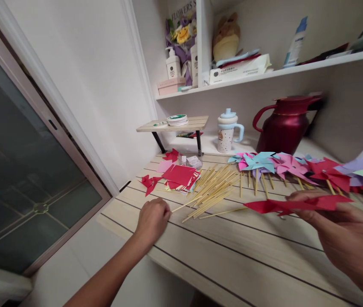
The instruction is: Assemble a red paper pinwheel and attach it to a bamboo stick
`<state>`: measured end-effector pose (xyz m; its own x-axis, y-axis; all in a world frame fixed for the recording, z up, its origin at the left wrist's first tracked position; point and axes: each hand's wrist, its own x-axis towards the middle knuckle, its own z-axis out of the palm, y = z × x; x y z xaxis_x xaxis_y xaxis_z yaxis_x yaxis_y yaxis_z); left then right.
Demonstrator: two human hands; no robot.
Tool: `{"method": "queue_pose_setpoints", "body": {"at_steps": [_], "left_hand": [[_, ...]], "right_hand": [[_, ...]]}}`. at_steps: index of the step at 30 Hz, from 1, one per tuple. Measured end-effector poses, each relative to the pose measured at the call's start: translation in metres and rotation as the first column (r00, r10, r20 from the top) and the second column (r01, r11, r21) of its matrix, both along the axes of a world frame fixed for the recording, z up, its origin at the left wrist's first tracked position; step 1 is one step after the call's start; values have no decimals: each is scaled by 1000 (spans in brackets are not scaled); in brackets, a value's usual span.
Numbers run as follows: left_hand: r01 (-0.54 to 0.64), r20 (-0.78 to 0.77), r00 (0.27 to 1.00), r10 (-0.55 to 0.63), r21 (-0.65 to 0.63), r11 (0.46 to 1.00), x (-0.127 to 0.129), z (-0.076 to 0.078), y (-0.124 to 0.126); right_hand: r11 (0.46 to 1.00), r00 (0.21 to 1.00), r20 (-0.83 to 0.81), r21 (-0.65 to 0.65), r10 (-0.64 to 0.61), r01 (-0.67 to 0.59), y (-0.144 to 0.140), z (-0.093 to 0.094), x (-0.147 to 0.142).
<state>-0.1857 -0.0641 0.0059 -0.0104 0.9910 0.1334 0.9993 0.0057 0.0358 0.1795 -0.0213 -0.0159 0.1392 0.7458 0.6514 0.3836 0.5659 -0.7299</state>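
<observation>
A wooden stick (181, 207) is pinched by the outstretched left hand (152, 219); a red paper pinwheel (296, 204) is gripped flat by the right hand (344, 232).

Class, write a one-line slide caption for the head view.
Left hand grips a stick from the pile; right hand holds a red pinwheel.

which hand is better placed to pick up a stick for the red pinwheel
Left, probably. The left hand already rests at the end of a wooden stick by the stick pile, while the right hand is occupied holding the red pinwheel.
</observation>
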Motion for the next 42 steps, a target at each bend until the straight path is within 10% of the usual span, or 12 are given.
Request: {"method": "queue_pose_setpoints", "body": {"at_steps": [10,29,37,42], "left_hand": [[34,46,998,-37,55,998,-17,-6,-12],[130,-14,991,-130,-32,991,33,-8,31],[31,263,964,-36,23,999,33,-11,31],[-89,592,805,47,43,995,27,-9,40]], "right_hand": [[975,996,-38,-210,-78,68,-3,5,0],[988,999,13,-152,-31,32,0,6,0],[983,999,15,-181,-39,41,3,2,3],[970,969,-242,-222,39,-94,5,-3,-7]]}}
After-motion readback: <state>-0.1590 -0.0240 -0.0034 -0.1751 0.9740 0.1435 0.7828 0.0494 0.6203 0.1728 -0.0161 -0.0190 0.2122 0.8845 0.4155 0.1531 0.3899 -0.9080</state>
